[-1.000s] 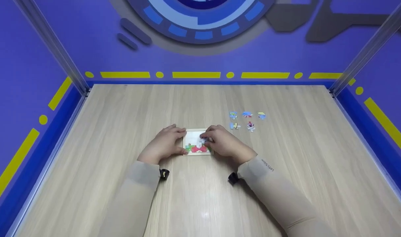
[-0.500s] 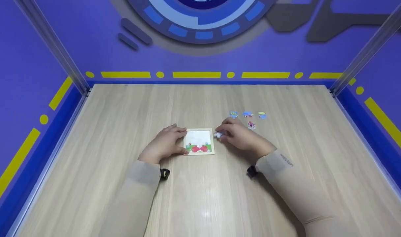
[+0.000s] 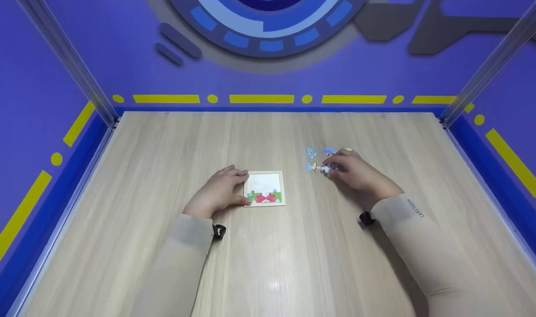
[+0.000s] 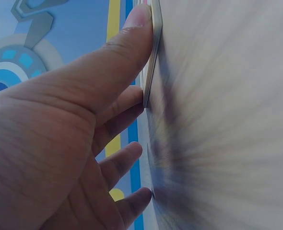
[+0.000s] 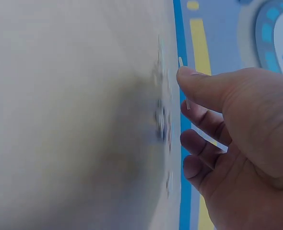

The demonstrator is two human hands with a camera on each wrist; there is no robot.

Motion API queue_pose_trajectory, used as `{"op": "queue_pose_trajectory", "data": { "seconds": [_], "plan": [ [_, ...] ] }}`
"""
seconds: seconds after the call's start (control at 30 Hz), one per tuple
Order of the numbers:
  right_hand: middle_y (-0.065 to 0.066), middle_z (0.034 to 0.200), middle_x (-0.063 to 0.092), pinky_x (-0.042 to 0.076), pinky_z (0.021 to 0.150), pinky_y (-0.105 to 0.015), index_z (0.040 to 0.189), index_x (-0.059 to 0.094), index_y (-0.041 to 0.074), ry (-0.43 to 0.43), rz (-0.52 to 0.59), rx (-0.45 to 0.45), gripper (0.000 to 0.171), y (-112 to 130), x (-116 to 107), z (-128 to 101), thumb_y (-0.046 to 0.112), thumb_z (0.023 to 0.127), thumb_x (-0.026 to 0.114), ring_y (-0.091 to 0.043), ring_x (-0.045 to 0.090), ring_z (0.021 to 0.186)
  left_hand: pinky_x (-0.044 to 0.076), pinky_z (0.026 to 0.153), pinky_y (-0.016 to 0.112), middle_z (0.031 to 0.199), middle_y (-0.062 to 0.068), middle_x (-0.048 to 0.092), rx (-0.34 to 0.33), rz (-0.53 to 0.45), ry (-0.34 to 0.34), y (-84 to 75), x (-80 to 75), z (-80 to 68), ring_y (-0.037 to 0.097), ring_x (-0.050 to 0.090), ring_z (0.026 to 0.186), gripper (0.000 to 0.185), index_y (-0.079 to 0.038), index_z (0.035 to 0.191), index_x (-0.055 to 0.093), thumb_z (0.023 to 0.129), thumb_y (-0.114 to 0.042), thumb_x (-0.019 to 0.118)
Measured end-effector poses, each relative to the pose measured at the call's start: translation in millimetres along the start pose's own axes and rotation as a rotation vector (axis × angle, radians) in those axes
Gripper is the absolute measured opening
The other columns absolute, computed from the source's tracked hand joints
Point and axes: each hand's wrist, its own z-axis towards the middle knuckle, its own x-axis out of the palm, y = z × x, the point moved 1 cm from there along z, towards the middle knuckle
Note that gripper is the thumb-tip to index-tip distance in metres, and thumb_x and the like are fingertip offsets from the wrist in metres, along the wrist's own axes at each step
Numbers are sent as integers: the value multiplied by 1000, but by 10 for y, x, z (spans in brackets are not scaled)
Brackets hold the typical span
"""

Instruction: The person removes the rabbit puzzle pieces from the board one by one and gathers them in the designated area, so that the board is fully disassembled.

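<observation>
The only writing in view is a short line of small dark print on the beige right sleeve (image 3: pixel 415 208), just above the wrist, seen from the head camera. It is too small and blurred to read with certainty. The yellow bars and dots (image 3: pixel 261 99) along the blue and purple walls are plain markings, with no letters or numbers. No print can be made out on the puzzle board (image 3: pixel 265 188) or in either wrist view.

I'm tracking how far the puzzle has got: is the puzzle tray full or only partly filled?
Partly filled. The puzzle tray shows coloured pieces only along its near edge; the rest is bare white, and loose pieces lie on the table.
</observation>
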Motion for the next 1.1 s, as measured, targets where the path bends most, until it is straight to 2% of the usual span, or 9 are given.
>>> {"op": "queue_pose_trajectory", "data": {
  "seconds": [0.23,0.47,0.87,1.1],
  "plan": [
    [-18,148,64,42,130,-68,149,73,12,-28,-14,66,35,-245,-133,-85,16,115,66,-43,51,147,20,147,60,179,7,49,2,0,8,0,-6,-6,40,25,177,86,-7,166,57,95,-41,92],
    [-21,147,64,43,125,-68,147,73,9,-38,-15,83,34,-402,-190,-157,15,114,67,-46,51,143,19,148,59,180,7,49,4,-1,11,8,-4,2,40,24,177,86,-7,166,56,95,-40,92],
    [-18,154,60,42,130,-70,152,71,13,6,-30,178,37,-486,-230,-233,14,116,62,-42,48,147,18,148,58,180,6,49,3,2,9,7,-1,2,39,25,177,86,-6,166,56,96,-40,91],
    [-18,157,57,40,131,-71,152,71,13,3,-23,171,37,-495,-230,-246,14,116,60,-43,46,150,19,148,58,180,7,49,12,10,8,8,-3,1,40,25,177,86,-6,166,56,96,-40,91]
  ]
}}
